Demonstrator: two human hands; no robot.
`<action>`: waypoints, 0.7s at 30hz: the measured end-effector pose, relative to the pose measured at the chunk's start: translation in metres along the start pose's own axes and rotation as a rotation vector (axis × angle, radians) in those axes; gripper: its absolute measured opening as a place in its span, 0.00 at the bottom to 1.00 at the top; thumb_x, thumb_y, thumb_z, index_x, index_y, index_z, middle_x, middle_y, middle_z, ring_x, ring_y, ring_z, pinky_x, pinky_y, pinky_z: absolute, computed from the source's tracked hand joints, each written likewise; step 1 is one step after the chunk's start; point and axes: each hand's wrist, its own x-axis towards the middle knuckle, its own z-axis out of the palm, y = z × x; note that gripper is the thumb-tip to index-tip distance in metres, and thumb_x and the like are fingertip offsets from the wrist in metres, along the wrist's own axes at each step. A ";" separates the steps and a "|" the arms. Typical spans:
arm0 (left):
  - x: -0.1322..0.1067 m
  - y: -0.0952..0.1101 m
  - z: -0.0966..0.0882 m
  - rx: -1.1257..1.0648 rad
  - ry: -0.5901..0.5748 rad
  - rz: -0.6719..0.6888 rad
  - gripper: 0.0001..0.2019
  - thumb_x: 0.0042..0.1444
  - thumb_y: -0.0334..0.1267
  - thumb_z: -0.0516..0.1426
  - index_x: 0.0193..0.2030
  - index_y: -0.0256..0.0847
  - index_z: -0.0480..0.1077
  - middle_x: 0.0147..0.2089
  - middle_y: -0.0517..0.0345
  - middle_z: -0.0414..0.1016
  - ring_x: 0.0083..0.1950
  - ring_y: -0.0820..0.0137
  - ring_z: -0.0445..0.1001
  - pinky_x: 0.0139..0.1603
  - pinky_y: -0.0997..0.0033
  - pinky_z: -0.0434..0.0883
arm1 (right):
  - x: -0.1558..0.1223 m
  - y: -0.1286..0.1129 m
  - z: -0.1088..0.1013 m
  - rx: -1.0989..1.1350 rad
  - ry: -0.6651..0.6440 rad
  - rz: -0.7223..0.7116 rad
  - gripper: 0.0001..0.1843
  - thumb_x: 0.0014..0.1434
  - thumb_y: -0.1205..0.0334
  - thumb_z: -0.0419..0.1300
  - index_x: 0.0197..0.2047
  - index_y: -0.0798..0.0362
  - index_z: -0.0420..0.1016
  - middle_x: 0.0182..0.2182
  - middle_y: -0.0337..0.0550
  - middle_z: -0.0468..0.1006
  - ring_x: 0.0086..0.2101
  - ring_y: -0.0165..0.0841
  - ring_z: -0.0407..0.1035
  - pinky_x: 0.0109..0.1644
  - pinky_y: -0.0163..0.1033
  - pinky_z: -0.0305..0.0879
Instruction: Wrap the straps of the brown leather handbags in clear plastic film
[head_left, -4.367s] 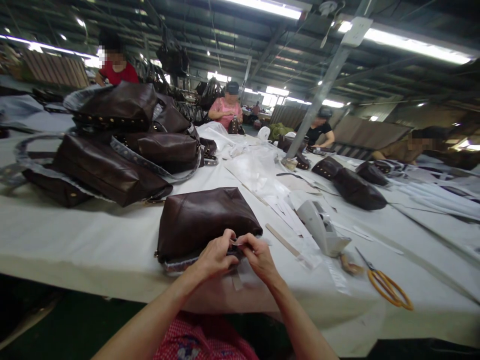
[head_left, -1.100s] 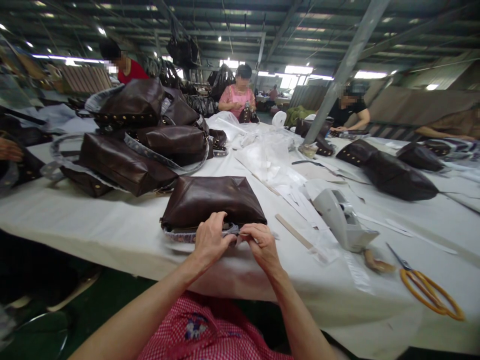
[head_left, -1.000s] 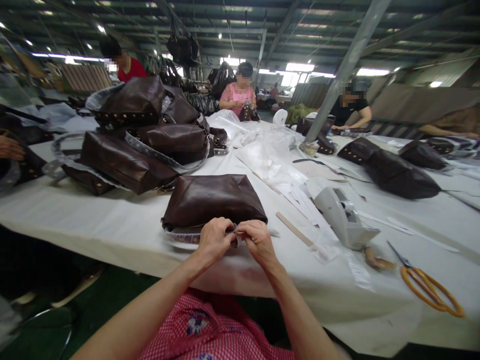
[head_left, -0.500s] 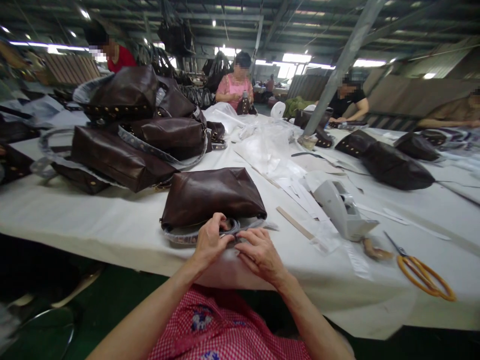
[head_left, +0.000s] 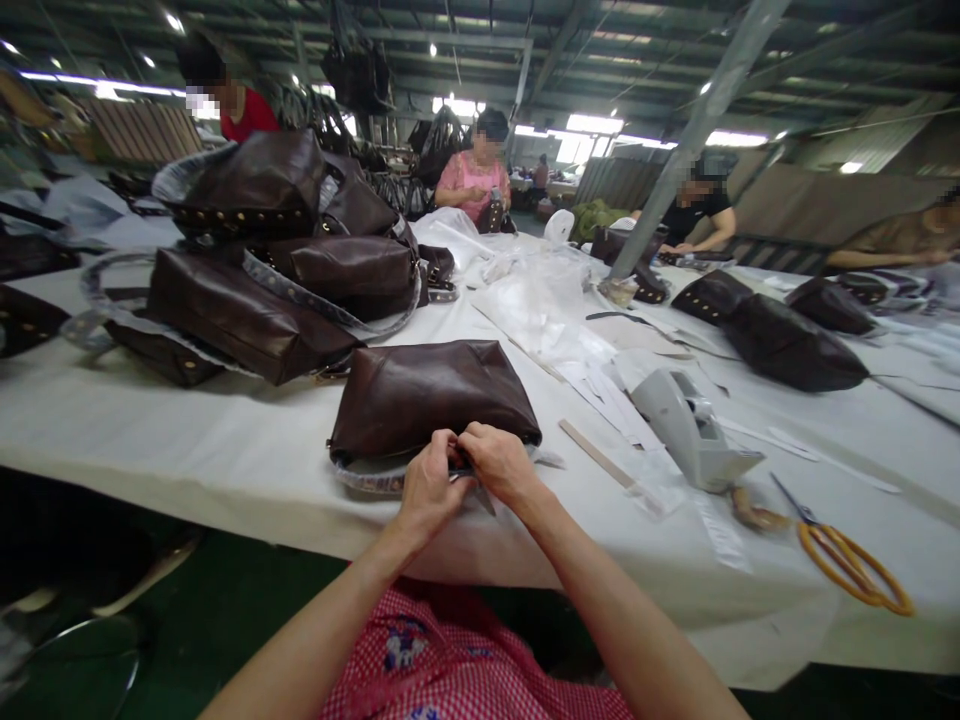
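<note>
A dark brown leather handbag (head_left: 435,393) lies on its side near the front edge of the white-covered table. Along its near side runs a strap wrapped in clear plastic (head_left: 367,482). My left hand (head_left: 435,480) is closed round part of this wrapped strap, thumb toward the right. Against it, my right hand (head_left: 499,460) is bent over the same spot at the bag's lower edge, fingers curled in. Both sets of fingertips meet there, and what exactly the right ones pinch is hidden.
Brown handbags (head_left: 225,310) are piled at left. To the right are a grey tape dispenser (head_left: 686,430), orange-handled scissors (head_left: 851,560) and a tan strip (head_left: 596,452). Plastic sheeting (head_left: 536,300) and a slanted metal post (head_left: 675,190) stand beyond. Co-workers sit around the table.
My right hand has moved up and left, from beside the strap to over it, its fingers now curled at my left fingertips. The left hand stays on the strap.
</note>
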 end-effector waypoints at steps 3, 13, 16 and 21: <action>0.000 -0.001 0.000 -0.006 -0.002 -0.003 0.20 0.46 0.32 0.61 0.44 0.45 0.57 0.37 0.59 0.72 0.40 0.63 0.74 0.42 0.65 0.67 | -0.002 -0.004 -0.002 -0.048 -0.013 0.043 0.08 0.64 0.66 0.56 0.41 0.50 0.76 0.36 0.46 0.77 0.35 0.37 0.71 0.31 0.38 0.59; 0.000 -0.006 0.004 -0.024 0.007 0.006 0.21 0.46 0.33 0.60 0.46 0.46 0.56 0.36 0.61 0.74 0.40 0.62 0.75 0.42 0.65 0.68 | 0.006 -0.010 -0.011 -0.070 -0.145 0.144 0.09 0.64 0.66 0.55 0.39 0.51 0.77 0.37 0.48 0.78 0.38 0.39 0.72 0.32 0.38 0.61; 0.000 -0.006 0.004 -0.022 0.028 0.009 0.20 0.47 0.33 0.60 0.45 0.46 0.57 0.35 0.61 0.74 0.38 0.64 0.75 0.41 0.66 0.68 | 0.006 -0.013 -0.009 -0.081 -0.152 0.153 0.09 0.64 0.65 0.54 0.39 0.53 0.77 0.37 0.49 0.77 0.38 0.39 0.73 0.33 0.39 0.61; -0.001 -0.005 0.003 0.002 0.010 0.004 0.21 0.47 0.32 0.61 0.46 0.46 0.56 0.35 0.63 0.74 0.40 0.63 0.76 0.43 0.65 0.69 | -0.016 0.002 -0.009 0.145 -0.029 0.215 0.09 0.66 0.64 0.54 0.40 0.53 0.76 0.36 0.44 0.76 0.37 0.34 0.71 0.37 0.35 0.61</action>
